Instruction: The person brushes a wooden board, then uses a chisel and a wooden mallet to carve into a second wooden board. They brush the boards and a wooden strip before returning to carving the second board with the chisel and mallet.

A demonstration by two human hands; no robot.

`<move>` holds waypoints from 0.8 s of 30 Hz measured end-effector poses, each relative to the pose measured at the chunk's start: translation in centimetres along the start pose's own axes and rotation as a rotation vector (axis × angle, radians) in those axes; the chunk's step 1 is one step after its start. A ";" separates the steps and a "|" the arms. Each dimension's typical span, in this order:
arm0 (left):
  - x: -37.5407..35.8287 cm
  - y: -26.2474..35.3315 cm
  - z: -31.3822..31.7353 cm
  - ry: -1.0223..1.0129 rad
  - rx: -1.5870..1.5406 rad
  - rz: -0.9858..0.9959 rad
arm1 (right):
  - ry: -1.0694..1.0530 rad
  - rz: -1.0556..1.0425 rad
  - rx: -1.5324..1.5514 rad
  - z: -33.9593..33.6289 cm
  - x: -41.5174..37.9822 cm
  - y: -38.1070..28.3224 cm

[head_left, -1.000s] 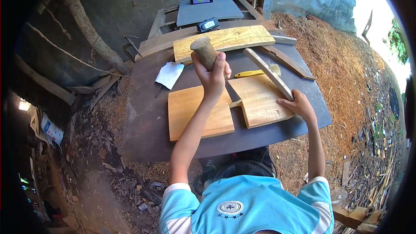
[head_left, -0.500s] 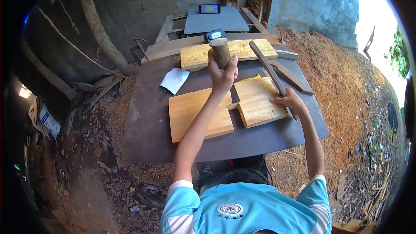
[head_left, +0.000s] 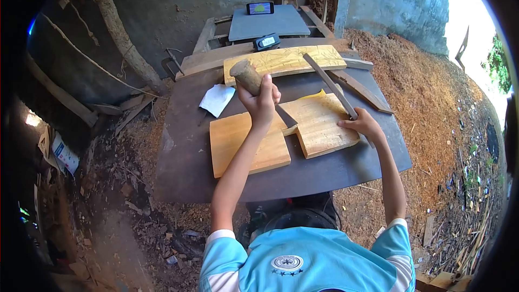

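My left hand is closed round a thick, bark-brown wooden handle, raised and tilted to the left. A dark flat blade shows below that fist, pointing down toward the boards. My right hand grips a long, narrow grey-brown bar near its lower end, slanting up to the left. Beneath it lies a pale wooden board, with its right edge close to my fingers. Another smooth board lies to the left, partly behind my left forearm. A narrow wooden neck bridges the gap between them.
On the dark table lie a white paper, a carved yellow plank and a wooden strip. A dark device sits behind the plank. Farther back, a phone stands on a grey board. Wood shavings cover the ground.
My left hand has moved a little left and down, and its wooden handle has tipped from upright to leaning left. The right hand and its bar have barely shifted.
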State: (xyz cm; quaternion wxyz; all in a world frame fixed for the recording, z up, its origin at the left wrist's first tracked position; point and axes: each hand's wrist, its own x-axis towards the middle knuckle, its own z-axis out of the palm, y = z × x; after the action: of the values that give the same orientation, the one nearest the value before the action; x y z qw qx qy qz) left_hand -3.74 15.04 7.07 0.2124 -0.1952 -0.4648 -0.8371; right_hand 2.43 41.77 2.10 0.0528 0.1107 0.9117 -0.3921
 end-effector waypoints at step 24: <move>0.6 -0.4 1.3 -0.156 0.113 0.027 | -0.029 0.056 0.083 0.2 -0.4 0.6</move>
State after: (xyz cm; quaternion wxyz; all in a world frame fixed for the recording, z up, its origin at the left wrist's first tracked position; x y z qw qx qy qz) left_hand -4.31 16.19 7.77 0.1973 -0.2538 -0.5238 -0.7889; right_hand 2.92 41.91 1.60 0.0725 0.1328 0.8904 -0.4293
